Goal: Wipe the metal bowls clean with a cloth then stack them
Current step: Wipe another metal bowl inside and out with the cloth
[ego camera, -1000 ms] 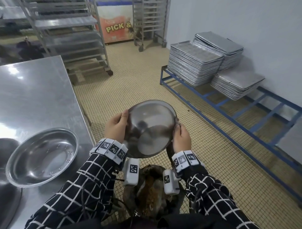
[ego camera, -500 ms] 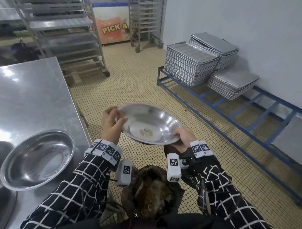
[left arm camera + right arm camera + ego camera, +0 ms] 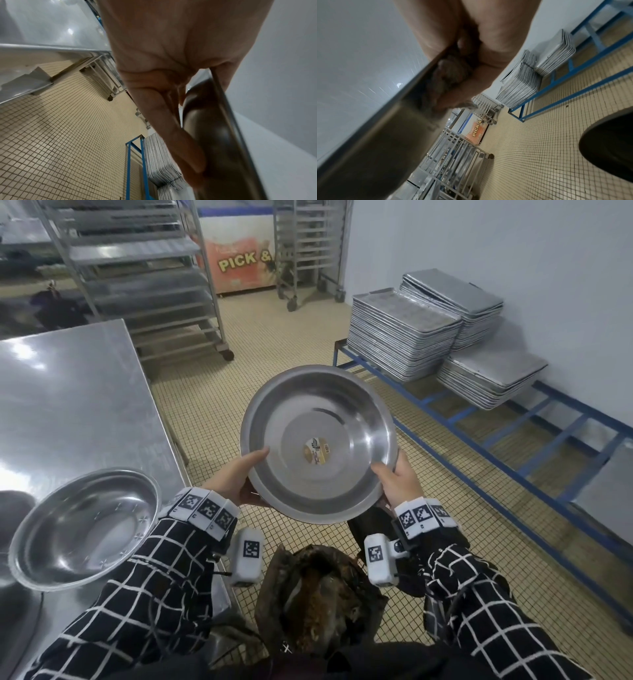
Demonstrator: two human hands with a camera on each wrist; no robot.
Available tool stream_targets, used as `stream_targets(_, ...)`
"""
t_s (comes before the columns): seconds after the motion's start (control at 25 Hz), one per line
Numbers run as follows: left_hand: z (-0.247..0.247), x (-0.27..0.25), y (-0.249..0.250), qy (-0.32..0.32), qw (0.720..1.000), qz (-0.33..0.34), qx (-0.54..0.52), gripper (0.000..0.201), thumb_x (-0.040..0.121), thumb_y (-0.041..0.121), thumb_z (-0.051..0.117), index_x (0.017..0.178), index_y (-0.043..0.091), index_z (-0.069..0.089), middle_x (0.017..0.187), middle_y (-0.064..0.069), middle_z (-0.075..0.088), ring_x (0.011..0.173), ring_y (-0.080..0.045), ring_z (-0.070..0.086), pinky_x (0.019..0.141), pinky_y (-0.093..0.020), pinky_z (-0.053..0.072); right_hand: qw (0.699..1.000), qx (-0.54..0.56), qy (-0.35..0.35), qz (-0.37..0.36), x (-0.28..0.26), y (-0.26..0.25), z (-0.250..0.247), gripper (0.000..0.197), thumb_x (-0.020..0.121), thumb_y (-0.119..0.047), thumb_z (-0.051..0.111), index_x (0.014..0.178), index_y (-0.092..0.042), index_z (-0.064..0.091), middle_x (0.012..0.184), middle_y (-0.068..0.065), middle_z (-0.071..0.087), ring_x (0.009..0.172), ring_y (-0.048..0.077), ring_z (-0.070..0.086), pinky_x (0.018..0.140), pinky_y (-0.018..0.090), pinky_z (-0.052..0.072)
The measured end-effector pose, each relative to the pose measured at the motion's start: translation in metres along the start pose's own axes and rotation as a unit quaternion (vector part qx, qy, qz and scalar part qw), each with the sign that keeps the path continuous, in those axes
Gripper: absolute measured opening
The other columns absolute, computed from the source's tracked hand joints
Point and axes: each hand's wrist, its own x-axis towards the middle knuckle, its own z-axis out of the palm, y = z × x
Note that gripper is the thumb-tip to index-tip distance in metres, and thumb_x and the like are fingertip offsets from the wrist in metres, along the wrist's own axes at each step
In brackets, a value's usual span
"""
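I hold a round metal bowl (image 3: 318, 440) up in front of me over the floor, its inside facing me and a small sticker at its centre. My left hand (image 3: 236, 477) grips the left rim, thumb inside; the left wrist view shows its fingers (image 3: 171, 128) spread on the bowl's outer wall (image 3: 214, 121). My right hand (image 3: 399, 477) grips the right rim. The right wrist view shows a grey-brown cloth (image 3: 452, 75) bunched under its fingers against the bowl's outside (image 3: 376, 135). A second metal bowl (image 3: 85, 529) sits upright on the steel table (image 3: 85, 392).
A dark, brown-stained bundle (image 3: 318, 594) lies just below my hands. Stacks of metal trays (image 3: 404, 337) rest on a low blue frame (image 3: 513, 426) along the right wall. Wheeled tray racks (image 3: 147, 278) stand behind the table. The floor is tiled.
The bowl has been turned over in both hands, from steeply tilted through level to its inside facing me, and lifted a little. The bowl on the table has not moved.
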Motion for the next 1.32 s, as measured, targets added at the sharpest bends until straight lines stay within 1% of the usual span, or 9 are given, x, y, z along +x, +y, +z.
stream_targets(0.16, -0.007, -0.002, 0.003, 0.005, 0.997, -0.067, 0.042, 0.04, 0.09, 0.042, 0.055, 0.104, 0.005, 0.059, 0.082, -0.014, 0.072, 0.075, -0.031, 0.07, 0.063, -0.041, 0.059, 0.998, -0.045, -0.042, -0.026, 0.005, -0.009, -0.015, 0.025, 0.091, -0.018, 0.056, 0.097, -0.041, 0.052, 0.084, 0.0, 0.066, 0.062, 0.01, 0.066, 0.05, 0.019, 0.049)
stream_targets(0.28, -0.009, 0.0, -0.005, 0.067, 0.994, -0.04, 0.082, 0.031, 0.091, 0.036, 0.056, 0.1, 0.006, 0.057, 0.075, -0.014, 0.071, 0.072, -0.032, 0.069, 0.073, -0.049, 0.058, 0.997, -0.057, -0.034, -0.042, 0.007, -0.009, -0.012, 0.011, 0.093, -0.028, 0.057, 0.103, -0.031, 0.056, 0.091, 0.003, 0.068, 0.072, 0.018, 0.069, 0.061, 0.029, 0.058)
stream_targets(0.36, -0.007, 0.0, -0.01, 0.097, 0.992, 0.006, 0.084, 0.023, 0.092, 0.033, 0.056, 0.096, 0.011, 0.055, 0.083, -0.016, 0.068, 0.08, -0.037, 0.068, 0.078, -0.053, 0.055, 0.996, -0.069, 0.007, -0.052, 0.011, -0.002, -0.004, 0.027, 0.094, -0.044, 0.051, 0.108, -0.022, 0.055, 0.092, 0.004, 0.067, 0.077, 0.019, 0.068, 0.068, 0.031, 0.058)
stream_targets(0.52, 0.001, -0.003, -0.01, 0.147, 0.984, 0.064, 0.076, 0.013, 0.096, 0.026, 0.05, 0.088, 0.015, 0.051, 0.083, -0.01, 0.063, 0.072, -0.026, 0.065, 0.069, -0.042, 0.057, 0.994, -0.001, 0.107, -0.004, 0.017, 0.011, 0.015, 0.034, 0.099, -0.047, 0.035, 0.113, -0.019, 0.048, 0.091, 0.002, 0.062, 0.064, 0.013, 0.058, 0.054, 0.025, 0.049)
stream_targets(0.64, 0.0, -0.002, -0.008, 0.174, 0.975, 0.09, 0.103, 0.013, 0.098, 0.019, 0.044, 0.104, 0.009, 0.05, 0.083, -0.006, 0.061, 0.073, -0.021, 0.064, 0.063, -0.034, 0.055, 0.993, -0.016, 0.11, -0.03, 0.023, 0.013, 0.028, 0.023, 0.102, -0.032, 0.035, 0.115, -0.02, 0.05, 0.101, 0.007, 0.06, 0.059, 0.009, 0.049, 0.048, 0.019, 0.042)
stream_targets(0.8, -0.001, -0.003, -0.012, 0.169, 0.978, 0.09, 0.083, 0.02, 0.098, 0.026, 0.046, 0.111, 0.011, 0.049, 0.086, -0.002, 0.062, 0.076, -0.018, 0.064, 0.071, -0.039, 0.056, 0.984, -0.111, 0.049, -0.129, 0.029, -0.007, 0.049, 0.027, 0.097, -0.028, 0.048, 0.121, -0.022, 0.058, 0.109, 0.003, 0.057, 0.085, 0.011, 0.057, 0.074, 0.021, 0.052)
stream_targets(0.96, 0.008, -0.006, -0.015, 0.132, 0.986, 0.08, 0.06, 0.022, 0.095, 0.037, 0.051, 0.094, 0.015, 0.054, 0.087, -0.003, 0.066, 0.083, -0.026, 0.067, 0.08, -0.047, 0.056, 0.96, -0.133, 0.062, -0.239, 0.04, -0.04, 0.074, 0.035, 0.093, -0.013, 0.058, 0.128, -0.008, 0.058, 0.123, 0.005, 0.054, 0.108, 0.012, 0.053, 0.099, 0.022, 0.042)
stream_targets(1.12, 0.017, -0.007, -0.005, 0.11, 0.99, 0.075, 0.048, 0.029, 0.094, 0.039, 0.051, 0.097, 0.012, 0.06, 0.084, -0.007, 0.073, 0.08, -0.027, 0.071, 0.076, -0.044, 0.057, 0.934, -0.153, 0.031, -0.322, 0.047, -0.047, 0.091, 0.027, 0.09, -0.006, 0.06, 0.115, 0.002, 0.064, 0.125, 0.014, 0.053, 0.116, 0.02, 0.052, 0.104, 0.034, 0.041)
stream_targets(1.32, 0.014, -0.01, 0.014, 0.124, 0.983, 0.124, 0.05, 0.026, 0.096, 0.039, 0.047, 0.105, 0.016, 0.055, 0.092, -0.002, 0.066, 0.085, -0.022, 0.066, 0.073, -0.039, 0.057, 0.856, -0.271, -0.114, -0.425, 0.018, -0.028, 0.107, 0.024, 0.085, -0.001, 0.058, 0.108, -0.002, 0.067, 0.124, 0.013, 0.054, 0.115, 0.022, 0.048, 0.102, 0.026, 0.036)
